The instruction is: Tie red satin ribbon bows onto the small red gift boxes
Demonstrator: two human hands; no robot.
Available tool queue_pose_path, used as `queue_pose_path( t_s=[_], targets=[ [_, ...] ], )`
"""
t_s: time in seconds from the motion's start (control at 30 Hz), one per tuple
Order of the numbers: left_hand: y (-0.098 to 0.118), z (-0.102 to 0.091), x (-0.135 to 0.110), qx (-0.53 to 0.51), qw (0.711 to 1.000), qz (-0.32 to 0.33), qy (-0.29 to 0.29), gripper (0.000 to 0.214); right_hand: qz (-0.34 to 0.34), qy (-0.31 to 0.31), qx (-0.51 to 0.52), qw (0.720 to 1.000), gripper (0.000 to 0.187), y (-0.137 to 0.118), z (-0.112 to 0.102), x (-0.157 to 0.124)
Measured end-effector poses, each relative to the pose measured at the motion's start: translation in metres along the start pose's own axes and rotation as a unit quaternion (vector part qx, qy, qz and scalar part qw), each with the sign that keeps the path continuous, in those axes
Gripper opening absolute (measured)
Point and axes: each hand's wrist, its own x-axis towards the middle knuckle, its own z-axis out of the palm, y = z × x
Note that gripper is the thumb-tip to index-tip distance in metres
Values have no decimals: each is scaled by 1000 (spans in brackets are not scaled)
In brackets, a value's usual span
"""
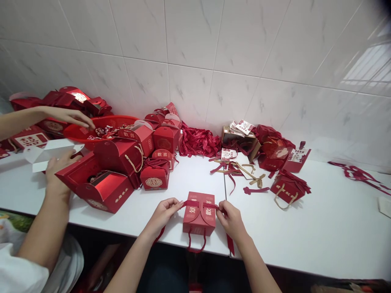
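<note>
A small red gift box (199, 217) with gold characters stands near the front edge of the white table (320, 228). A dark red ribbon (195, 203) runs across its top. My left hand (165, 211) pinches the ribbon's left end beside the box, fingers closed. On the box's right side, my right hand (232, 219) grips the other ribbon end, and a tail hangs down past the table edge. A red cord handle loops below the box front.
Another person at the left reaches one hand (71, 116) over a red basin (100, 128) and rests the other hand (58, 167) by an open red box (100, 187). Several finished boxes (155, 154), a ribbon heap (198, 142), cards (241, 127) and folded boxes (287, 189) lie behind.
</note>
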Motion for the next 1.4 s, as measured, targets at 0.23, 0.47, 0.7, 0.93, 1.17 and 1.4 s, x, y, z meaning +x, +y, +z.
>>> queue_pose_path(
  t_s=[0.23, 0.47, 0.7, 0.93, 1.17, 1.4],
  targets=[
    [-8, -9, -21, 184, 952, 160, 187, 28, 143, 84, -46, 985, 29, -9, -27, -25],
    [-8, 3, -39, 169, 984, 48, 33, 35, 258, -80, 239, 933, 39, -29, -18, -31],
    [-6, 8, -9, -382, 917, -73, 94, 24, 347, 154, 678, 629, 21, -16, 4, -15],
    [4, -2, -8, -612, 764, -158, 131, 28, 373, 230, 740, 510, 11, -5, -3, -14],
    [34, -11, -13, -625, 757, -56, 182, 32, 304, 313, 618, 654, 22, -24, -17, -13],
    [70, -9, -3, -432, 861, 152, 220, 8, 208, 360, 358, 836, 35, -37, -44, 10]
  ],
)
